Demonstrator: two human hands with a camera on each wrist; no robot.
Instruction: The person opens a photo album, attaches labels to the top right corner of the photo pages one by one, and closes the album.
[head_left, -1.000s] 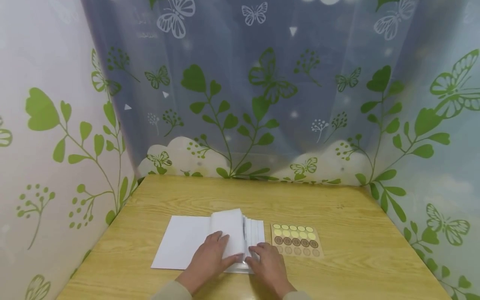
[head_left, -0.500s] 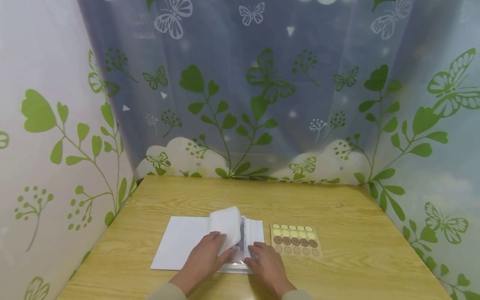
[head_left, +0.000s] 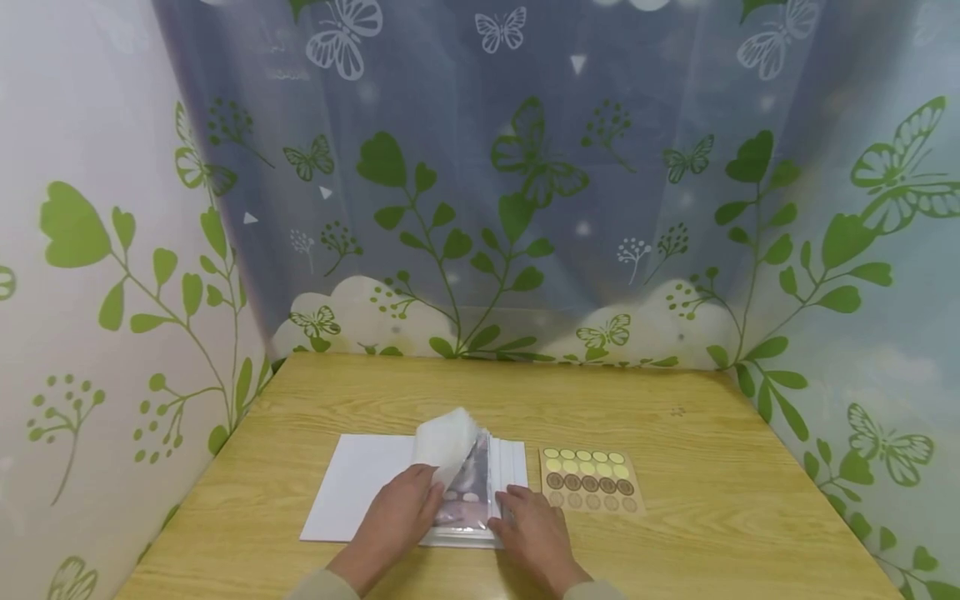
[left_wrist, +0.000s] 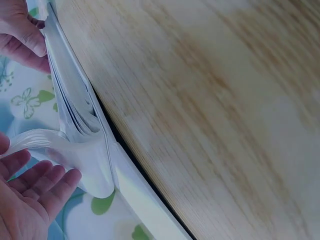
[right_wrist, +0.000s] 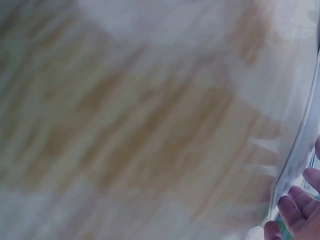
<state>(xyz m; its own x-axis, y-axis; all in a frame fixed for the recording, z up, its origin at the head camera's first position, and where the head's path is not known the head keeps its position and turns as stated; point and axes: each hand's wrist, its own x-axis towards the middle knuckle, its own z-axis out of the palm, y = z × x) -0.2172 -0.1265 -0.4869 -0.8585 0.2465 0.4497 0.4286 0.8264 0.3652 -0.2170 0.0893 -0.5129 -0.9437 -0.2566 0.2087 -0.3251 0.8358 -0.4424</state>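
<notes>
A white photo album [head_left: 356, 483] lies spread on the table, its bare white cover side to the left. My left hand [head_left: 397, 517] holds a bunch of white pages [head_left: 442, 442], bent up and over to the left. In the left wrist view these pages [left_wrist: 90, 170] curl above the fingers of my left hand [left_wrist: 30, 205]. Beneath them a clear sleeve with a greyish-pink photo [head_left: 467, 492] shows. My right hand [head_left: 536, 533] grips the lower right edge of the album, beside the stacked page edges [head_left: 510, 462]. The fingers of my right hand [right_wrist: 295, 210] show only partly in the right wrist view.
Just right of the album lies a tan sheet of round stickers [head_left: 591, 481], in yellow, brown and tan rows. Wood-grain table [head_left: 600, 400] surrounds both. Curtains with leaves and butterflies [head_left: 480, 167] close off the back and sides.
My left hand has drawn the bunch of pages further left and curled them back, so the photo beneath is more exposed. My right hand has stayed at the album's right edge.
</notes>
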